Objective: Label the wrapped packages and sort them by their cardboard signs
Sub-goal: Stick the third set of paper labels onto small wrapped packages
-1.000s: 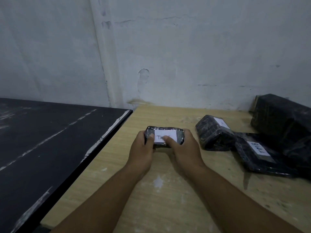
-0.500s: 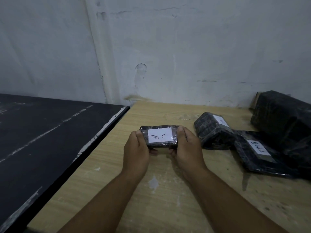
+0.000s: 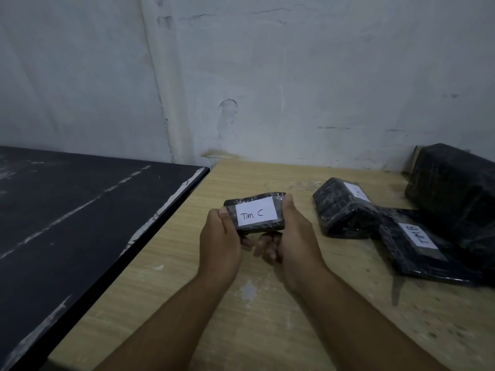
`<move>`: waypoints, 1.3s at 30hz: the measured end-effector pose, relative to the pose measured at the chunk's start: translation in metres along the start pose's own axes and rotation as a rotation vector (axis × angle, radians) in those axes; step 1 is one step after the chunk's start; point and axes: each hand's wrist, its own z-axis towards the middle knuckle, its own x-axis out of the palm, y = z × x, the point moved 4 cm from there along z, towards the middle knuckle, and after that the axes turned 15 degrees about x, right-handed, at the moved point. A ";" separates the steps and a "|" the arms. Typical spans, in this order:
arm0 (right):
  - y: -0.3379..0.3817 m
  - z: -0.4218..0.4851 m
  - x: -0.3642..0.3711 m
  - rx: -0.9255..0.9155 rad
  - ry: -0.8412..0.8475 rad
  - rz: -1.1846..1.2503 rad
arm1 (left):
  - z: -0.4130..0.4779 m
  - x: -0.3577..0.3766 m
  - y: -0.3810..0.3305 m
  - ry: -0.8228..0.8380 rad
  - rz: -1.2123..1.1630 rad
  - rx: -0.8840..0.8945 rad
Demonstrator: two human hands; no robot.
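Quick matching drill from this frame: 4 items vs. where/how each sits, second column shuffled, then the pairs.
Items
1. Tim C package
2. TIM B package
3. big package
4. black table

States
a. far right, by the wall
b. held in both hands
c. left of the wooden table
d. flat on the wooden table, label up

Pairs: 1-b, 2-d, 3-a, 4-c
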 end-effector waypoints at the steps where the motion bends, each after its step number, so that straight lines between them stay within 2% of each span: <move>1: 0.000 0.002 -0.001 0.038 0.025 0.052 | 0.000 0.000 -0.001 0.015 -0.009 0.002; 5: 0.002 0.008 -0.006 0.154 0.133 0.222 | -0.003 0.003 -0.006 0.063 -0.050 0.036; 8: 0.002 0.013 -0.009 0.146 0.109 0.222 | -0.004 0.005 -0.009 0.080 -0.062 0.044; 12: 0.002 0.017 -0.011 0.090 -0.050 0.169 | -0.007 0.006 -0.012 0.109 -0.104 0.052; 15: 0.002 0.016 -0.014 0.035 -0.225 0.013 | -0.009 0.006 -0.014 0.108 -0.090 0.021; 18: 0.001 0.017 -0.017 -0.119 -0.399 -0.176 | -0.012 0.008 -0.013 0.039 -0.053 -0.023; 20: -0.001 0.018 -0.018 -0.215 -0.448 -0.252 | -0.012 0.009 -0.013 -0.010 -0.033 -0.033; 24: -0.003 0.010 -0.008 -0.291 -0.324 -0.210 | -0.010 0.008 -0.012 -0.063 -0.053 -0.032; 27: 0.001 0.004 -0.006 -0.323 -0.277 -0.208 | -0.013 0.009 -0.015 -0.051 -0.032 0.047; 30: 0.002 0.006 -0.009 -0.315 -0.280 -0.169 | -0.013 0.010 -0.014 -0.051 0.002 0.083; 39: 0.005 0.010 -0.013 -0.341 -0.380 -0.281 | -0.014 0.010 -0.015 -0.062 -0.076 -0.023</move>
